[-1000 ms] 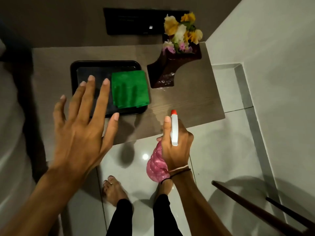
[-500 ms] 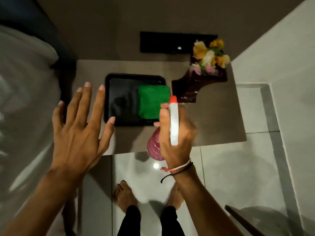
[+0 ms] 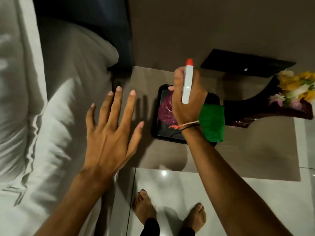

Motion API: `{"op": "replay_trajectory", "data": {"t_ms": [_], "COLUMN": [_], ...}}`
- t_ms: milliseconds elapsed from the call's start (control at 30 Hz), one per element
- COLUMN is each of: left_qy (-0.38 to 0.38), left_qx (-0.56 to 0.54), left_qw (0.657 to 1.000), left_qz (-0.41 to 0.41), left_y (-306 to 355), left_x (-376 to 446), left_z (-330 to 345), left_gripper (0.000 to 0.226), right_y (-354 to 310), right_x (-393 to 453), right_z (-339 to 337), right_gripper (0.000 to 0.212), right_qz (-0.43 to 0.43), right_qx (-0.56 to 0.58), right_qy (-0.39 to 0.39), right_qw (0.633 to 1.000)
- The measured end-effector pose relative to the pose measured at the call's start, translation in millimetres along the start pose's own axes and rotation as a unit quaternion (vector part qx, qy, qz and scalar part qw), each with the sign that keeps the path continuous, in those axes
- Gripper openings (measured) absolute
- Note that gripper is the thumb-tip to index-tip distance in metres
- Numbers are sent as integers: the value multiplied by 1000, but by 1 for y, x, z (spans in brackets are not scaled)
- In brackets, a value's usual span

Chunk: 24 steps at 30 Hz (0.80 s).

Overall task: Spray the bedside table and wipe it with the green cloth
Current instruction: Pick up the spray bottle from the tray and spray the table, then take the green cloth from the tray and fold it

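My right hand [image 3: 187, 103] is shut on a pink spray bottle [image 3: 164, 111] with a white head and red nozzle, held above the black tray [image 3: 156, 123] on the brown bedside table [image 3: 247, 155]. The nozzle points toward the back of the table. A folded green cloth [image 3: 213, 121] lies on the right part of the tray, partly hidden by my wrist. My left hand [image 3: 112, 126] hovers open, fingers spread, over the table's left edge beside the bed.
A white bed with pillows [image 3: 42, 116] fills the left side. A dark wooden stand with yellow and pink flowers [image 3: 293, 92] sits at the table's back right. A black panel [image 3: 247, 65] is on the wall behind. My bare feet [image 3: 144, 206] stand on glossy white tiles.
My right hand has carried the spray bottle forward from the table's front edge to above the tray. The view has swung left, bringing the bed in. My left hand stays open.
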<state>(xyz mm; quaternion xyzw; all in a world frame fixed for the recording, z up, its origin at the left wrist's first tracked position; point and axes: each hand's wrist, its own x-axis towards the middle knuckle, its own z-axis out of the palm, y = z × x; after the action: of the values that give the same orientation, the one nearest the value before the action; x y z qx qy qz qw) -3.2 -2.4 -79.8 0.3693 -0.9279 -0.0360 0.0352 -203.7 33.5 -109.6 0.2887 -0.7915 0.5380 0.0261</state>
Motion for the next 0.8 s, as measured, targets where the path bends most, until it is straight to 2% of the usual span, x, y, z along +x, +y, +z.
{"op": "replay_trajectory", "data": {"t_ms": [133, 267, 333, 400, 467, 500, 567, 667, 733, 800], "left_qy": [-12, -74, -137, -212, -259, -272, -283, -272, -235, -193], "left_qx": [-41, -121, -196, -255, -304, -308, -333, -345, -346, -338], "left_qw": [999, 990, 971, 943, 917, 911, 897, 887, 888, 892], "left_qz": [10, 27, 22, 20, -13, -19, -62, -138, -189, -229], "left_y": [7, 47, 73, 125, 144, 182, 200, 212, 213, 220], "left_x": [-7, -23, -30, -25, -16, -8, 8, 31, 43, 55], "left_z": [4, 13, 23, 42, 58, 69, 82, 101, 107, 112], "left_gripper": [70, 63, 52, 46, 50, 54, 65, 76, 75, 69], "right_y": [9, 37, 56, 89, 103, 121, 132, 132, 130, 137], "right_x": [-9, -47, -74, -95, -106, -104, -97, -76, -68, -61], "right_z": [-7, -53, -85, -136, -151, -180, -182, -171, -161, -163], "right_gripper": [51, 86, 79, 56, 38, 35, 34, 34, 32, 30], "right_qz": [-10, 52, 60, 102, 145, 182, 215, 217, 219, 215], "right_qx": [-48, -62, -77, -96, -135, -154, -185, -169, -154, -153], "right_qy": [19, -69, -61, -23, -16, -19, -68, -149, -186, -185], "right_qw": [999, 994, 993, 990, 980, 971, 957, 950, 945, 947]}}
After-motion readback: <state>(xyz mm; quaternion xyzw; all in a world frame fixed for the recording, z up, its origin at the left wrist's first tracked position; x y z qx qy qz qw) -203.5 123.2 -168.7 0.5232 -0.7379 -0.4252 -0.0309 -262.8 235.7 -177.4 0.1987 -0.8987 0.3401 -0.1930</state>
